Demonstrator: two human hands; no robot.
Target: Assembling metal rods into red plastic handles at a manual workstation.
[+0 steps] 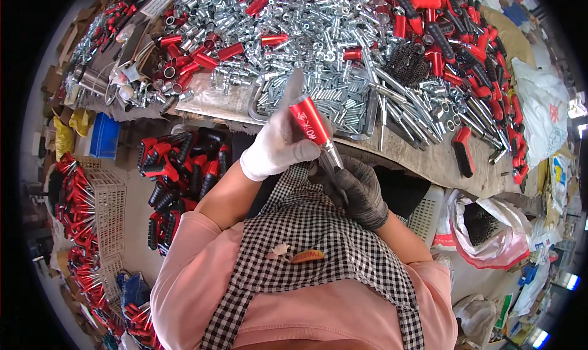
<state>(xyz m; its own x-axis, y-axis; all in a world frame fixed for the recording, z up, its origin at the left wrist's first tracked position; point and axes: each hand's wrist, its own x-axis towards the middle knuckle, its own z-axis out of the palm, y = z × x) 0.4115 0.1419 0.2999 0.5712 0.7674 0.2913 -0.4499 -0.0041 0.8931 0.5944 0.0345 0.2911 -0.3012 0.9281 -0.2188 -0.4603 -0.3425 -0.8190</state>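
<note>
My left hand, in a white glove, is closed around a red metal tube with white lettering on its side. The thumb lies across the tube's lower end, while a greyish finger points up past its top. A silvery metal shaft runs down from the tube into my right hand. That hand wears a dark grey glove, its fingers wrapped around the shaft. Tube and shaft tilt together in front of my checked apron. Just beyond the tube, a metal tray holds many small steel pins.
Steel fittings and red tubes heap across the bench. Black-and-red handles pile up at the right, one lying near the edge. Below stand a plastic crate, a blue bin and an open white sack.
</note>
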